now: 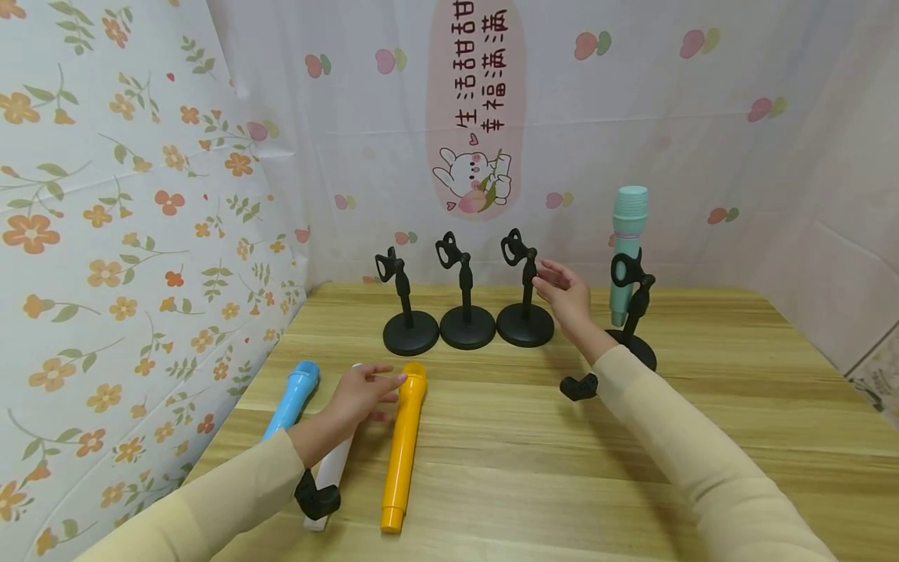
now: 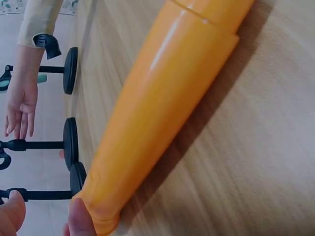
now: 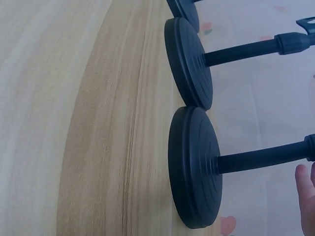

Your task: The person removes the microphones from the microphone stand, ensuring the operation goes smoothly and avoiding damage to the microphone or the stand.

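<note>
Our left hand (image 1: pixel 364 393) touches the head of the orange toy microphone (image 1: pixel 403 445), lower centre on the wooden table (image 1: pixel 534 460), with relaxed fingertips and no grip yet. Our right hand (image 1: pixel 565 295) hovers released beside the third black stand (image 1: pixel 524 304) at centre, seemingly to steady it. A teal microphone (image 1: pixel 625 246) already sits clipped at right. Floral and fruit-printed sheets wall the room.
</note>
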`<state>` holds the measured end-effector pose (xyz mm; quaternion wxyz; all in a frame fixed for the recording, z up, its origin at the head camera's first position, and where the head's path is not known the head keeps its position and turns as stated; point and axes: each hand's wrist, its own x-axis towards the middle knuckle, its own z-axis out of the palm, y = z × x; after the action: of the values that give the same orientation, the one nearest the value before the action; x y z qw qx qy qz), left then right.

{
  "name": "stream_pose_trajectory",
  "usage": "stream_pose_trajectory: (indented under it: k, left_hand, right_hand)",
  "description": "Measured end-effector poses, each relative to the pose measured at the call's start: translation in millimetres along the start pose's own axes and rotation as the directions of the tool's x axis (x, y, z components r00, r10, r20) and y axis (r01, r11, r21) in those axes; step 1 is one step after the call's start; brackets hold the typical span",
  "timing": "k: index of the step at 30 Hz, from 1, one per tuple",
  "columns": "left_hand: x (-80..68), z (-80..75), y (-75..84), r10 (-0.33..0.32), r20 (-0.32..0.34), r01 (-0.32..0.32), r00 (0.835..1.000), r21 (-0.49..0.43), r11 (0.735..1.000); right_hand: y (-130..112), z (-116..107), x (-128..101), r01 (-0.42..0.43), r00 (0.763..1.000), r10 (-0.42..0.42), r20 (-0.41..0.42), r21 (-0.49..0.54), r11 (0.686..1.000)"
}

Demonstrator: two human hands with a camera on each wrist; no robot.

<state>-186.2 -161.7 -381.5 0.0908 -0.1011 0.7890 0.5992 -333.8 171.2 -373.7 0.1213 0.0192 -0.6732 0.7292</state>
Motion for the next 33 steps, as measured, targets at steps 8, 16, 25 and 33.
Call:
stream_pose_trajectory:
  k: [8,16,25,33]
  left_hand:
    - [3.0,5.9,9.2,-0.004,0.013,0.005,1.000,-0.033,0.999]
    - [4.8,16.6,22.6,0.039,0.046,-0.037,0.998,-0.048,0.998]
    - [10.1,35.3,39.8,0.078,0.132,-0.070,0.988,-0.067,0.995]
    - [14.9,52.4,52.8,0.139,0.203,-0.123,0.969,-0.087,0.989]
  right_hand:
    - [0,-2,-5,0.008,1.000,-0.009,0.014,0.036,0.999]
    - [0,-7,-13,0.028,0.998,-0.029,0.047,0.014,1.000]
    - [0,-19,-24,0.021,0.995,-0.023,0.102,0.021,1.000]
    - [-5,-29,-40,-0.038,0.989,0.040,0.139,-0.016,0.999]
